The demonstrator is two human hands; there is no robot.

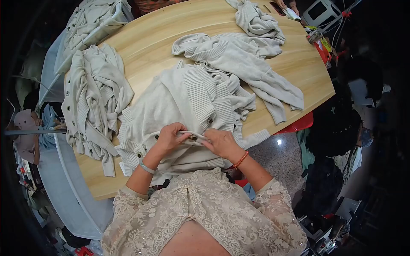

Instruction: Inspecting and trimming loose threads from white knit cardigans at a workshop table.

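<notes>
On the near side of the wooden counter (147,59), right in front of the person, lies a cream sweater (166,98), bunched up in soft folds. The left hand (171,138) pinches its buttoned edge (200,137), and the right hand (222,144) pinches the same edge, with a dark button (193,138) between them. Some of the grip is hidden by the cloth, so I can't be sure how tightly they squeeze.

The knit looks soft and floppy, so it should bend any way you push it. It is probably not very heavy, but the big pile may drag a bit. I don't think it is slippery, since knit is mostly easy to grab. It won't break like a cup, but a hard tug could stretch it or loosen a thread. Good spots to hold seem to be the thick ribbed band (198,94) or the buttoned edge, because plain middle cloth would just sag.
</notes>
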